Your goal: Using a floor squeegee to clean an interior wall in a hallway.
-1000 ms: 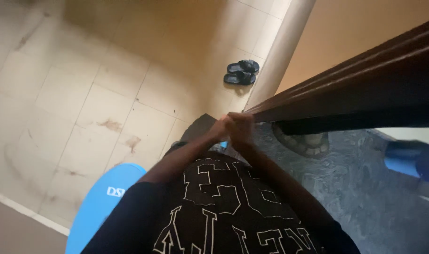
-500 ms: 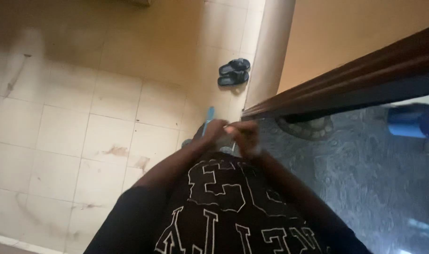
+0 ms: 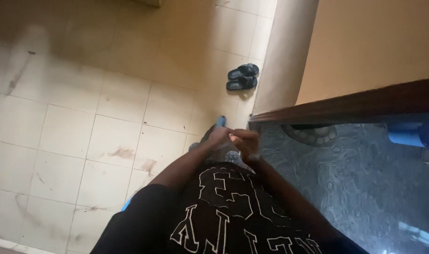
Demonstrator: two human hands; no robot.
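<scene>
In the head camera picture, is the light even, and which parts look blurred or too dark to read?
Head view: warm, uneven light; tiled floor bright, upper left shadowed. Both hands, left hand and right hand, are dim and softly blurred, so their grip is unclear. The sandals look fairly sharp.

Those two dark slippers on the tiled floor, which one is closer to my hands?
The nearer slipper, the lower of the pair in the head view, lies closer to your hands. The other slipper sits just beyond it. Both lie flat beside the beige pillar.
</scene>
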